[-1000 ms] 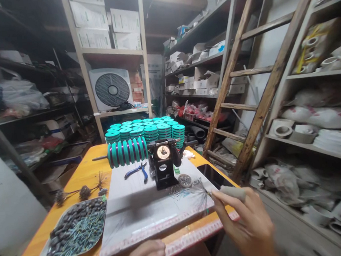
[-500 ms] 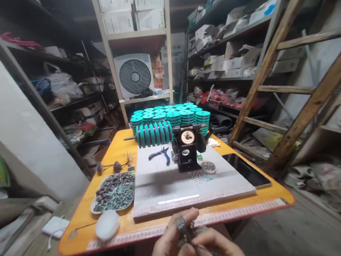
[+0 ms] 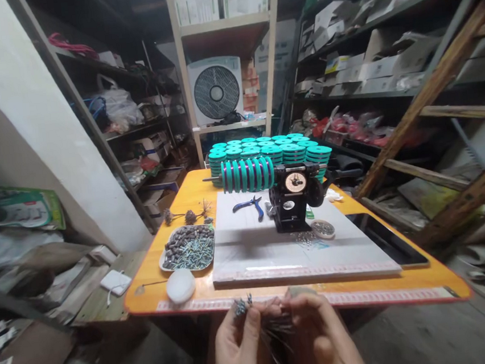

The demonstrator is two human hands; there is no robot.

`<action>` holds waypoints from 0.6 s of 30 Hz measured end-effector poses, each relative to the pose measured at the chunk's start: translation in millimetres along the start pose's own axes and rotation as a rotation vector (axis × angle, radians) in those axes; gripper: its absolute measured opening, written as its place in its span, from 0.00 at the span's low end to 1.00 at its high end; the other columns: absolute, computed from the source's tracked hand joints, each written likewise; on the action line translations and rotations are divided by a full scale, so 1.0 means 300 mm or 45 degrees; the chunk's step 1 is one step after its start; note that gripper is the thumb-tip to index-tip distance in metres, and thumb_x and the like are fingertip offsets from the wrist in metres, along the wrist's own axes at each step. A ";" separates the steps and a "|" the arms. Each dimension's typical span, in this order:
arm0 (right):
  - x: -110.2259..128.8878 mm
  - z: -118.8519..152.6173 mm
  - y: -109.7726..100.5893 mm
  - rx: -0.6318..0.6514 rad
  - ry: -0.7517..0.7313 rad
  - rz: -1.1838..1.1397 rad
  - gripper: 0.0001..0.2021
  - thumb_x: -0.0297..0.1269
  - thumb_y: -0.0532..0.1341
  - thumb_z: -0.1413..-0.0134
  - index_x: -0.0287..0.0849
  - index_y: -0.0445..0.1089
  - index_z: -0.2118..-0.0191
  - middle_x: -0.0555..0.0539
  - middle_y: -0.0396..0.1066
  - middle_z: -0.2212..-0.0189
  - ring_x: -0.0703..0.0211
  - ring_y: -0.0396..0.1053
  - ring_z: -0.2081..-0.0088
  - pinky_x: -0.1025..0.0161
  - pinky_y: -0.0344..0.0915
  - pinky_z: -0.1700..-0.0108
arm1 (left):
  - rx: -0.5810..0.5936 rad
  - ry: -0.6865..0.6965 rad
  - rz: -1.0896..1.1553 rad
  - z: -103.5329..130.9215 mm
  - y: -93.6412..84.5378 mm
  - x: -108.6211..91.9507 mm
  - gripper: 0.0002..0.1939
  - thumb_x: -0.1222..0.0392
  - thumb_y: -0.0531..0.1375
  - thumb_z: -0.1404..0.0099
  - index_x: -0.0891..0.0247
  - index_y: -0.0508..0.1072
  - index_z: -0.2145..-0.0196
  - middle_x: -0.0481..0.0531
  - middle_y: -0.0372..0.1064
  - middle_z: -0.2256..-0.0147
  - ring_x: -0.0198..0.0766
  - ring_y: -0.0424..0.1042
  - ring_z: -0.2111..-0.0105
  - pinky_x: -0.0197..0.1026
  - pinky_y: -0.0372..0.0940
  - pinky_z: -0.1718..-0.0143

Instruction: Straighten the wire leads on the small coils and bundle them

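My left hand (image 3: 238,342) is closed, thumb and fingers pinching a bundle of thin strands (image 3: 276,344). Small bluish metal pieces (image 3: 240,306) stick out in a clump above its fingertips. The strands fan out downward between my hands. My right hand (image 3: 325,325) is closed too, its thumb and fingertips on the strands at the other side. Both hands are just in front of the table's near edge. Beyond them, a black hand-crank winding machine (image 3: 290,200) with a row of turquoise spools (image 3: 248,174) on its shaft stands on a pale board (image 3: 250,264).
On the orange table (image 3: 146,294) are a tray of grey weights and bluish metal pieces (image 3: 191,250), a round white lid (image 3: 181,286), blue pliers (image 3: 249,205), a dish of small metal parts (image 3: 323,229) and a dark tablet (image 3: 385,240). Stacked turquoise spools (image 3: 265,148) stand behind.
The view has swung left and down, so the table sits further right. My hands have moved a little apart, and the strands between them show more plainly.
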State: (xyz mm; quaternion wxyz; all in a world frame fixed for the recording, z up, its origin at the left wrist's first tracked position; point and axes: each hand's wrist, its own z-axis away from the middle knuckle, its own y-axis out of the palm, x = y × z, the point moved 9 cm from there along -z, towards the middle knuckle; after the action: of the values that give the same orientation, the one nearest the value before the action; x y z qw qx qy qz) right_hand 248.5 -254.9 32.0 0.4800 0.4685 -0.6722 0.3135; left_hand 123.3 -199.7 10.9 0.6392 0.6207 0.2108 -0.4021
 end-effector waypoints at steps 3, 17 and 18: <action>0.082 -0.030 0.020 0.003 -0.243 0.265 0.25 0.57 0.63 0.45 0.46 0.70 0.50 0.41 0.74 0.59 0.51 0.75 0.64 0.61 0.74 0.64 | -0.069 -0.012 -0.089 0.020 -0.026 0.000 0.17 0.50 0.74 0.51 0.65 0.79 0.72 0.56 0.78 0.73 0.50 0.78 0.68 0.47 0.72 0.62; 0.016 0.051 0.195 0.258 -0.416 0.346 0.07 0.24 0.62 0.44 0.43 0.74 0.66 0.46 0.73 0.67 0.60 0.74 0.69 0.69 0.71 0.68 | -0.155 0.084 0.507 0.039 -0.126 0.055 0.18 0.50 0.68 0.41 0.63 0.69 0.79 0.45 0.66 0.80 0.34 0.70 0.76 0.40 0.70 0.62; 0.015 0.043 0.196 0.280 -0.405 0.366 0.06 0.24 0.62 0.44 0.43 0.74 0.68 0.48 0.72 0.70 0.62 0.73 0.72 0.70 0.70 0.70 | -0.160 0.073 0.522 0.040 -0.134 0.051 0.20 0.50 0.68 0.41 0.63 0.67 0.79 0.43 0.62 0.83 0.30 0.64 0.81 0.38 0.70 0.67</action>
State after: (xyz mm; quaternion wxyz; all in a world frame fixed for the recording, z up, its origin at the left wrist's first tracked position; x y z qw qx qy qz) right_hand 188.8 -246.1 33.4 0.2649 0.4610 -0.7608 0.3721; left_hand 98.4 -211.4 -24.4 0.7390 0.6205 0.1229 -0.2319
